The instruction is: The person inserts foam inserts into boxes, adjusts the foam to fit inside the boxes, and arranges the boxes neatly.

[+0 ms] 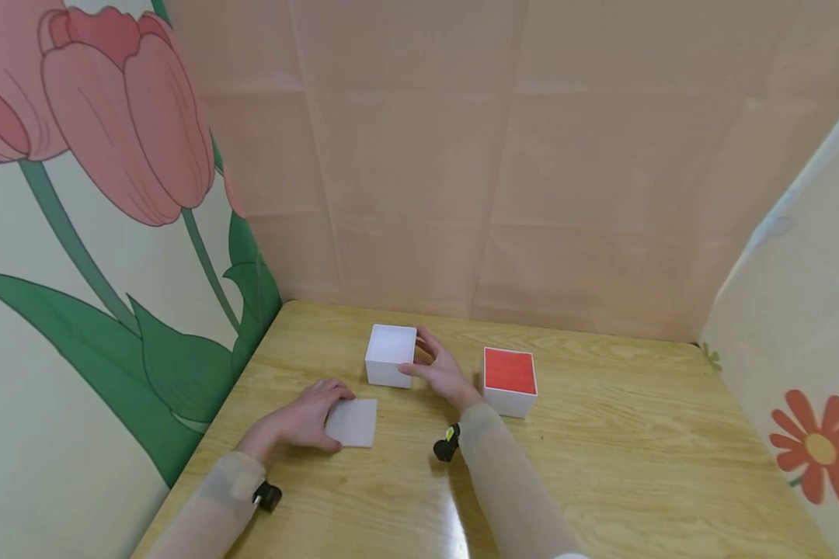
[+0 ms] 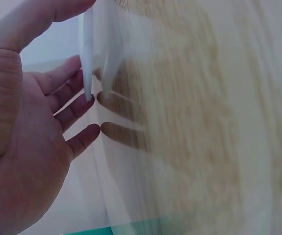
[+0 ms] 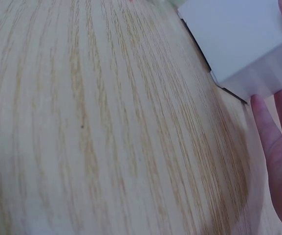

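Note:
In the head view my left hand (image 1: 306,420) holds a thin white square panel (image 1: 358,424) by its edges, thumb at the near side and fingers at the far side. The left wrist view shows this panel (image 2: 86,58) nearly edge-on, low over the tabletop. My right hand (image 1: 444,374) grips a square white box (image 1: 384,373) at its right side, with the thumb on the front face and the fingers round the back. Up close in the right wrist view, the white box (image 3: 238,39) has fingertips against one side.
A second white box (image 1: 509,402) with a red top (image 1: 509,371) stands right of my right wrist. All rest on a wood-grain table (image 1: 636,442). A plain pinkish cloth (image 1: 496,194) hangs behind it, with flower-printed sheets (image 1: 133,116) at both sides.

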Demonstrator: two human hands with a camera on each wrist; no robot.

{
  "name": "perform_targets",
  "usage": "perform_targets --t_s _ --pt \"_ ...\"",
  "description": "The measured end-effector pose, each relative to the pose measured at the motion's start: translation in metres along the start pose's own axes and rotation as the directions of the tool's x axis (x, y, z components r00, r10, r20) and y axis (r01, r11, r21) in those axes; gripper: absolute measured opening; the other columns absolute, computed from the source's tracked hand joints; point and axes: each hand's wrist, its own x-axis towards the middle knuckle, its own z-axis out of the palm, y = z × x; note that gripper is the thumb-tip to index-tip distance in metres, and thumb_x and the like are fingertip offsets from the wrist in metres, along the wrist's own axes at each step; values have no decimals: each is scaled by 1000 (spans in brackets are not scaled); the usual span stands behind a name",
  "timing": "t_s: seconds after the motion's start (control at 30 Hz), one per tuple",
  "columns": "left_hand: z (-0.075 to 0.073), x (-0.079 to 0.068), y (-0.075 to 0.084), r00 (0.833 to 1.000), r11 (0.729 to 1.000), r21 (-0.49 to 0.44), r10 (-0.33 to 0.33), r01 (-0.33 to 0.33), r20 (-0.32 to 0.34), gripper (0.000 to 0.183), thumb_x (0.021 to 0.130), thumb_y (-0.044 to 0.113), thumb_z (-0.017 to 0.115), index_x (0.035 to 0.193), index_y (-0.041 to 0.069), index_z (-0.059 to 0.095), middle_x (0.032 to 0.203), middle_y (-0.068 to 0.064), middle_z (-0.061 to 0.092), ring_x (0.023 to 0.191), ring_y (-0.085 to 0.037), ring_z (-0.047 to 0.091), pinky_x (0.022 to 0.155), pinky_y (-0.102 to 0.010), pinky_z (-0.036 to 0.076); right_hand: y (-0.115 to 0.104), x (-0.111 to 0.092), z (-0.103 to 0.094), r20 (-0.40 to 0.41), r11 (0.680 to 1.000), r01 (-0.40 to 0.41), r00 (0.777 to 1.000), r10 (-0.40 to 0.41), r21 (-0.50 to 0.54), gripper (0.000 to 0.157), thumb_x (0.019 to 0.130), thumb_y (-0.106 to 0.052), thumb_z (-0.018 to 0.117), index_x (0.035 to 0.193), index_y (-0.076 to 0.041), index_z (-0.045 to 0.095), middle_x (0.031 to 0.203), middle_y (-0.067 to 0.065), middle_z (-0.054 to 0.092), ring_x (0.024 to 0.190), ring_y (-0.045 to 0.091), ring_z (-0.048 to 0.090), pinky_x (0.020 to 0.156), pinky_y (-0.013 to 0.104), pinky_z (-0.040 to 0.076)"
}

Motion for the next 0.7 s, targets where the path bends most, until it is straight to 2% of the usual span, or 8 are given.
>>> perform_targets --t_s 0.17,0.4,0.57,0.7 --pt "1 0 -3 1000 1000 1 -4 4 3 84 73 35 95 143 6 59 143 -5 55 132 -27 49 110 -54 44 0 0 0 -1 1000 -8 1000 8 -1 99 91 -15 88 170 -21 30 173 0 33 156 30 36 123 47 40" --pt "1 -1 -4 1000 1000 1 -18 18 6 87 73 35 95 147 6 58 143 -5 55 132 -27 48 110 -53 45 0 -1 0 3 1000 -12 1000 12 6 101 91 -14 88 171 -18 28 173 1 32 156 32 36 123 49 39" --pt "-3 -4 -3 999 999 -32 -40 40 -6 87 74 34 94 148 8 58 144 -3 54 132 -26 48 109 -52 46 1 -1 0 7 1000 -10 1000 10 8 100 91 -15 88 171 -20 28 173 2 33 155 33 37 122 50 41" --pt "-11 -7 -1 998 994 -90 -59 57 -25 85 76 32 94 150 13 56 149 -3 51 135 -27 47 110 -55 46 0 -1 -1 18 1000 -1 1000 1 6 101 92 -16 88 172 -17 26 174 5 30 156 35 36 122 50 41"
